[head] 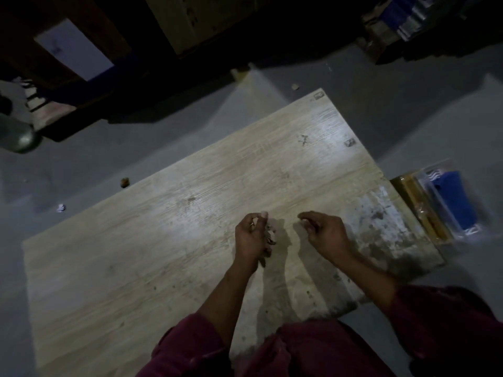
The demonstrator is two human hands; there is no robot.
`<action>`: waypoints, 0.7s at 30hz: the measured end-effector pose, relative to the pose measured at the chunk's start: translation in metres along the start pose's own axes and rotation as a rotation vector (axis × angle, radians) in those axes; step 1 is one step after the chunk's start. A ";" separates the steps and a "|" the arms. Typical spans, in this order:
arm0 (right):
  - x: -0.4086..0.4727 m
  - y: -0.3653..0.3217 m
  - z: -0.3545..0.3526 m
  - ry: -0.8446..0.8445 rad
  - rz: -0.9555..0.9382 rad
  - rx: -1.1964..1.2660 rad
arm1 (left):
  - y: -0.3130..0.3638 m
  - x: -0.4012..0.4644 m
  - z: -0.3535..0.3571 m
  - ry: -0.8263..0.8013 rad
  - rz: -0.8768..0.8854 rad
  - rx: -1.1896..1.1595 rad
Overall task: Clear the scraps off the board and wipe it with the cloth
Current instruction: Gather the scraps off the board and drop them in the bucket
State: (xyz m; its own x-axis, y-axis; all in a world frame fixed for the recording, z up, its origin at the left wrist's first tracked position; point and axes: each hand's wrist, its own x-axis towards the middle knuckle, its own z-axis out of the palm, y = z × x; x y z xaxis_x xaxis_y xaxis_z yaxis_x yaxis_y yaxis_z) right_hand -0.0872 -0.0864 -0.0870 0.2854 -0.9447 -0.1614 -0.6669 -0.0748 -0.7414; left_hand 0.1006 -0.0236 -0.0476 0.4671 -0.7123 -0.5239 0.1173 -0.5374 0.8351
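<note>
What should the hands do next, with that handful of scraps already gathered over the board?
Probably carry the left hand off the board and drop its scraps on the floor. It cups a full handful, the right hand looks empty, and no cloth is in view yet.

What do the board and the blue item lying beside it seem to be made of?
The board looks like pale wood-grain laminate or veneered panel: printed-looking grain lines, a slight sheen under the light, with grey smears near its right end. The blue item appears wrapped in clear glossy plastic, judging by reflections; its own material cannot be told.
</note>
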 end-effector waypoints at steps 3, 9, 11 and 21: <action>-0.040 -0.025 0.006 -0.028 0.469 0.409 | 0.006 -0.023 0.006 0.082 -0.041 -0.217; -0.100 -0.099 -0.014 0.204 0.902 1.303 | 0.015 -0.081 0.052 0.073 -0.093 -0.365; -0.116 -0.106 -0.027 0.293 0.865 1.389 | 0.014 -0.104 0.072 -0.030 -0.043 -0.337; -0.174 -0.043 -0.115 0.882 0.767 1.124 | 0.002 -0.198 0.184 -0.517 0.353 0.142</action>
State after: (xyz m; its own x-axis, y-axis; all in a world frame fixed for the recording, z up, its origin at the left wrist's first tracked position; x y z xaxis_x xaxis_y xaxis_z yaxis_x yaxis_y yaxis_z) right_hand -0.1872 0.0449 0.0479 -0.5867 -0.5573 -0.5875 0.4672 0.3597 -0.8077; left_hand -0.1531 0.0332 0.0269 -0.0307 -0.9639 -0.2646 -0.0999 -0.2604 0.9603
